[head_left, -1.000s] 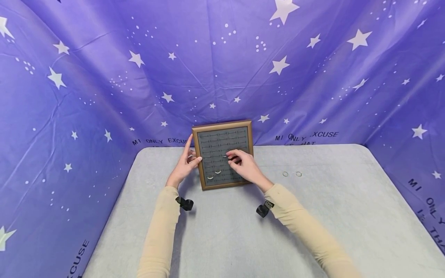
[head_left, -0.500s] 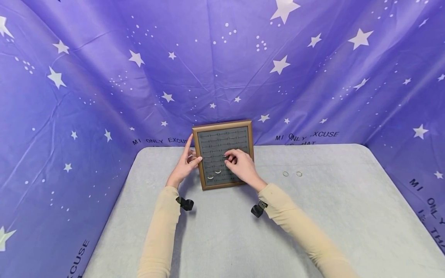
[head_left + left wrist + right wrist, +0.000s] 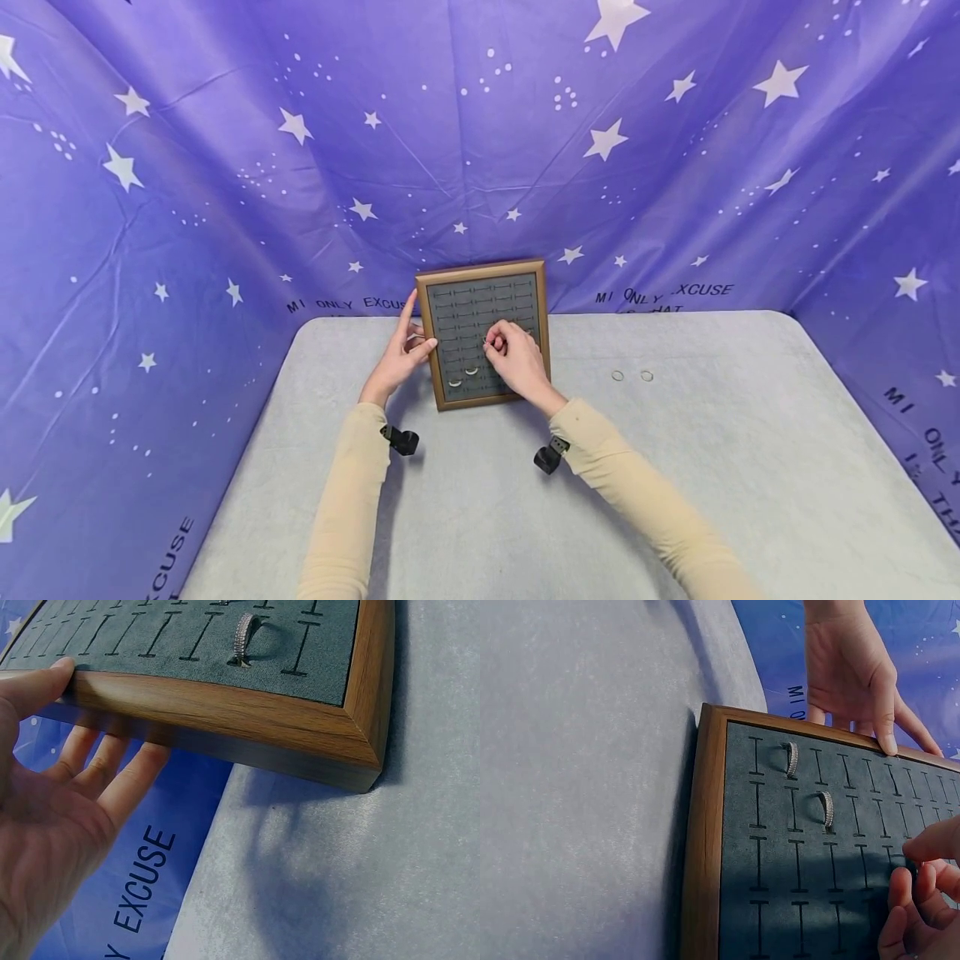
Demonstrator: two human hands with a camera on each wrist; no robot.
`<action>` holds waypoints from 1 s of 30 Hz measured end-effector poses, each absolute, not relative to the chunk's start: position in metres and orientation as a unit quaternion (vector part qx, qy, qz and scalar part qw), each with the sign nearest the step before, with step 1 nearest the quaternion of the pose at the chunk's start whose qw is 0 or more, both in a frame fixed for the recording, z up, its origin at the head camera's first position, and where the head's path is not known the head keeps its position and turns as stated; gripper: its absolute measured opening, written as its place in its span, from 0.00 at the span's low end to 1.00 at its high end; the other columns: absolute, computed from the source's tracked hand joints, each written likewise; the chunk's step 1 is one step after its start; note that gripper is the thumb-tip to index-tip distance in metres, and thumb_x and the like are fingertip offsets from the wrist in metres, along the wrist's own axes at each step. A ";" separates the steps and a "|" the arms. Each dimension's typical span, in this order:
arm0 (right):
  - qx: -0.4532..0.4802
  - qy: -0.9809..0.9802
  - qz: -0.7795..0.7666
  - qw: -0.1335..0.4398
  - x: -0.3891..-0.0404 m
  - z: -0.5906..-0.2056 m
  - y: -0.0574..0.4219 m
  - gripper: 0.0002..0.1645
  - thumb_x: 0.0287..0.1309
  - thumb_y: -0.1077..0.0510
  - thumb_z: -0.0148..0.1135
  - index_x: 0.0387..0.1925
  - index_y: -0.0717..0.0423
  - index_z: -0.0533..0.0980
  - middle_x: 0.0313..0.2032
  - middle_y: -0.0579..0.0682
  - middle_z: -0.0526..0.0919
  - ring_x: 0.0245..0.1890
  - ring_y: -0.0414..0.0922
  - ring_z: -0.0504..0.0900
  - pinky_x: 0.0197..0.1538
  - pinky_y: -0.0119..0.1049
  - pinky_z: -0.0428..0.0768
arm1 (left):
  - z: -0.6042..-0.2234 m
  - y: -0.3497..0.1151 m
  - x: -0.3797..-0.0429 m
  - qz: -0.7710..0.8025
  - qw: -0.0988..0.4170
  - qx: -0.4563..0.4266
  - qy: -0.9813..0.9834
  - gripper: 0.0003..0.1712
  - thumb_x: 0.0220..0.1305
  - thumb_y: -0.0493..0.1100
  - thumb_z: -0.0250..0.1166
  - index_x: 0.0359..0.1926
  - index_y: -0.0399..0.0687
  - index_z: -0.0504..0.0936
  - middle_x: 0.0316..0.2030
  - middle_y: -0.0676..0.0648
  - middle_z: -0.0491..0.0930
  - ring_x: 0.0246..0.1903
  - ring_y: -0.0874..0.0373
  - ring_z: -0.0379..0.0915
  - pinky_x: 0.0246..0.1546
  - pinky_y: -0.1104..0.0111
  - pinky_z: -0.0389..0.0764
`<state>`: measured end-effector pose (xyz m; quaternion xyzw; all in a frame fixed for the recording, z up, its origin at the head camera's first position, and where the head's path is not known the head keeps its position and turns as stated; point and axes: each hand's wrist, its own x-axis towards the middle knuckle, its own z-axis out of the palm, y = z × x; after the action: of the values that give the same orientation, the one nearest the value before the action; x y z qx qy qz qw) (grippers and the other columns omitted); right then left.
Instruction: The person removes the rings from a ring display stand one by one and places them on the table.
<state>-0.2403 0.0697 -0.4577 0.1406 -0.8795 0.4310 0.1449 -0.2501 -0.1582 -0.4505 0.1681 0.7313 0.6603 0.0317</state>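
A wood-framed ring display board (image 3: 480,272) with a dark slotted panel stands tilted on the table. My left hand (image 3: 393,358) grips its left edge, thumb on the front of the frame and fingers behind it. Over the middle of the panel, my right hand (image 3: 519,360) pinches a small ring at a slot; the fingertips hide most of it. Lower left, one sparkling ring (image 3: 792,760) sits in a slot, and a second ring (image 3: 826,810) sits one row over. The left wrist view shows the nearer of these rings (image 3: 244,639) standing upright from the panel.
Two thin rings, a left one (image 3: 617,376) and a right one (image 3: 647,376), lie on the grey table (image 3: 480,517) right of the board. A purple star-patterned cloth (image 3: 480,125) hangs behind and at both sides. Each wrist wears a small black camera.
My right hand has shifted slightly left and its fingers have closed in at the slot, covering the ring that showed earlier. The left hand and board stay in place.
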 end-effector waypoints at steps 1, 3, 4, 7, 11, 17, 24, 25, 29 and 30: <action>0.141 -0.878 0.435 0.144 -0.240 -0.458 0.070 0.07 0.56 0.64 0.65 0.29 0.53 0.74 0.26 0.46 0.72 0.26 0.42 0.72 0.31 0.35 0.69 | -0.451 -0.158 -0.250 0.660 0.032 0.168 0.731 0.51 0.66 0.28 0.59 0.77 0.61 0.39 0.43 0.36 0.68 0.39 0.48 0.73 0.37 0.64 0.82; 0.141 -0.873 0.445 0.140 -0.239 -0.459 0.071 0.07 0.56 0.64 0.65 0.29 0.54 0.74 0.27 0.46 0.72 0.27 0.42 0.72 0.33 0.35 0.70 | -0.451 -0.157 -0.250 0.659 0.031 0.169 0.732 0.51 0.66 0.29 0.59 0.77 0.60 0.39 0.43 0.35 0.68 0.38 0.48 0.73 0.37 0.64 0.82; 0.142 -0.870 0.452 0.138 -0.238 -0.459 0.072 0.07 0.56 0.64 0.65 0.29 0.54 0.74 0.28 0.47 0.72 0.28 0.42 0.72 0.33 0.35 0.70 | -0.451 -0.157 -0.250 0.658 0.031 0.170 0.733 0.51 0.66 0.29 0.59 0.77 0.60 0.39 0.43 0.35 0.68 0.38 0.49 0.73 0.37 0.64 0.82; 0.147 -0.861 0.471 0.127 -0.236 -0.460 0.073 0.06 0.56 0.65 0.64 0.30 0.55 0.74 0.30 0.48 0.73 0.30 0.42 0.73 0.36 0.34 0.72 | -0.452 -0.157 -0.250 0.657 0.031 0.170 0.734 0.51 0.66 0.29 0.59 0.77 0.60 0.39 0.43 0.34 0.68 0.38 0.50 0.73 0.37 0.64 0.82; 0.155 -0.844 0.501 0.112 -0.232 -0.459 0.076 0.05 0.57 0.66 0.63 0.31 0.57 0.75 0.34 0.51 0.73 0.33 0.44 0.75 0.36 0.33 0.75 | -0.454 -0.158 -0.250 0.657 0.033 0.167 0.734 0.51 0.66 0.29 0.59 0.77 0.62 0.39 0.44 0.32 0.67 0.38 0.50 0.72 0.37 0.64 0.81; 0.161 -0.823 0.538 0.084 -0.224 -0.458 0.080 0.03 0.58 0.66 0.64 0.33 0.59 0.76 0.36 0.52 0.75 0.34 0.44 0.79 0.36 0.33 0.78 | -0.454 -0.160 -0.249 0.660 0.036 0.161 0.733 0.51 0.67 0.30 0.59 0.77 0.63 0.39 0.44 0.33 0.65 0.38 0.50 0.71 0.37 0.64 0.81; 0.152 -0.800 0.576 0.072 -0.217 -0.461 0.087 0.04 0.57 0.68 0.65 0.33 0.60 0.78 0.36 0.56 0.76 0.33 0.45 0.78 0.35 0.30 0.76 | -0.452 -0.158 -0.249 0.665 0.037 0.158 0.729 0.51 0.66 0.29 0.58 0.77 0.63 0.39 0.44 0.34 0.67 0.39 0.49 0.71 0.39 0.64 0.81; 0.151 -0.796 0.582 0.072 -0.216 -0.462 0.089 0.04 0.56 0.69 0.65 0.33 0.61 0.78 0.36 0.58 0.76 0.32 0.45 0.78 0.34 0.29 0.75 | -0.452 -0.158 -0.249 0.667 0.037 0.158 0.727 0.51 0.66 0.29 0.58 0.77 0.63 0.39 0.44 0.34 0.67 0.39 0.49 0.72 0.39 0.64 0.81; 0.144 -0.783 0.602 0.062 -0.212 -0.464 0.096 0.03 0.55 0.71 0.65 0.33 0.66 0.78 0.36 0.63 0.77 0.31 0.49 0.76 0.32 0.27 0.73 | -0.450 -0.157 -0.248 0.674 0.036 0.156 0.721 0.51 0.66 0.28 0.58 0.77 0.62 0.39 0.44 0.33 0.68 0.40 0.48 0.72 0.41 0.63 0.81; 0.141 -0.779 0.608 0.057 -0.211 -0.463 0.098 0.03 0.55 0.72 0.64 0.33 0.68 0.78 0.36 0.64 0.77 0.31 0.50 0.76 0.32 0.26 0.73 | -0.450 -0.156 -0.248 0.673 0.036 0.155 0.722 0.51 0.66 0.28 0.58 0.77 0.62 0.39 0.44 0.34 0.68 0.40 0.48 0.72 0.41 0.63 0.81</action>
<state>-0.2105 0.0976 -0.4626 0.1413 -0.7792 0.6079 0.0575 -0.2478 -0.1565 -0.4501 0.1554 0.7222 0.6730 0.0359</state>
